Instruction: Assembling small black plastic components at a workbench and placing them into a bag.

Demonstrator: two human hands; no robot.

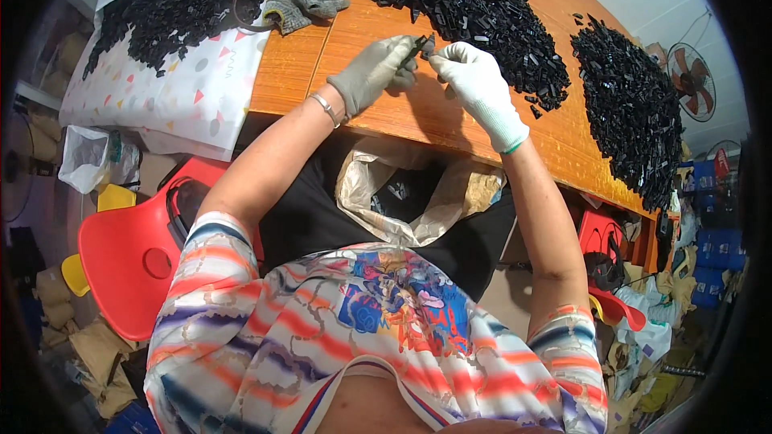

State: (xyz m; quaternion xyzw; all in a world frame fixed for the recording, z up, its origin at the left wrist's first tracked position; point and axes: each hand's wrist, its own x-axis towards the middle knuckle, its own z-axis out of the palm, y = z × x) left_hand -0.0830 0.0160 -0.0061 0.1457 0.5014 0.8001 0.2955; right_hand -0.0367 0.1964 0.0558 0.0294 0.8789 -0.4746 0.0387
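My left hand [374, 74], in a greyish work glove, is closed with a small black plastic piece [419, 46] between thumb and fingers. Facing it over the table's front part, my right hand [474, 80] wears a white knit glove with a green cuff edge. Its fingertips are pinched at a second small dark plastic piece [429, 46], close beside the first. The exact shape of both pieces is too small to make out. Just beyond my hands lies a large heap of slim black plastic pieces [474, 8], some of them clip-like.
An open pale bag [359, 193] with a few dark pieces inside sits at my lap, below the wooden table's [281, 84] edge. Another black heap [627, 104] lies right, and one [173, 20] left on a patterned sheet. Grey gloves [310, 0], a red chair [121, 253] and a fan [690, 80] stand about.
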